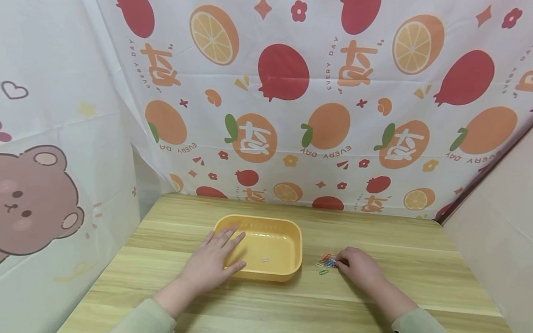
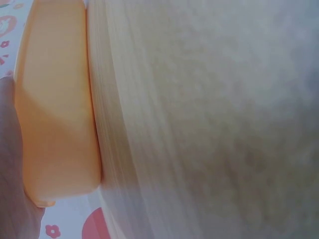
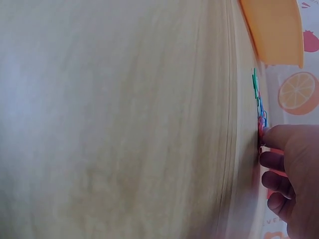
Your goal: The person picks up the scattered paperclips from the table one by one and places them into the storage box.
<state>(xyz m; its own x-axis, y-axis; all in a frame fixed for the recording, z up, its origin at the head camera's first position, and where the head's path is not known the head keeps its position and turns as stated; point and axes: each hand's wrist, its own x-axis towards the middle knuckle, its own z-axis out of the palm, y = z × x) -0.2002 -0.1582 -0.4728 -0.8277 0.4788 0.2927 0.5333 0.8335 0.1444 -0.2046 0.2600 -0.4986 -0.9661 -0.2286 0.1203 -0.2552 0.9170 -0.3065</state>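
Observation:
A yellow plastic tray [image 1: 291, 274] stands on the table with a pale paper clip [image 1: 264, 260] lying inside it. My left hand [image 1: 212, 257] rests over its left end, fingers spread and mostly straight across the rim; the left wrist view shows the tray's outer side [image 2: 60, 114] beside part of that hand [image 2: 15, 174]. To the right of the tray lies a small pile of coloured paper clips [image 1: 325, 261], with a green one [image 1: 323, 272] at the near edge. At the pile's right side my right hand [image 1: 362, 269] pinches at a clip with thumb and fingertips, its other fingers curled [image 3: 299, 174].
The wooden table [image 1: 261, 313] ends at a white cloth [image 1: 288, 162] printed with fruit. A cloth with a bear hangs on the left [image 1: 32, 192], and a plain pale panel [image 1: 502, 233] borders the right side.

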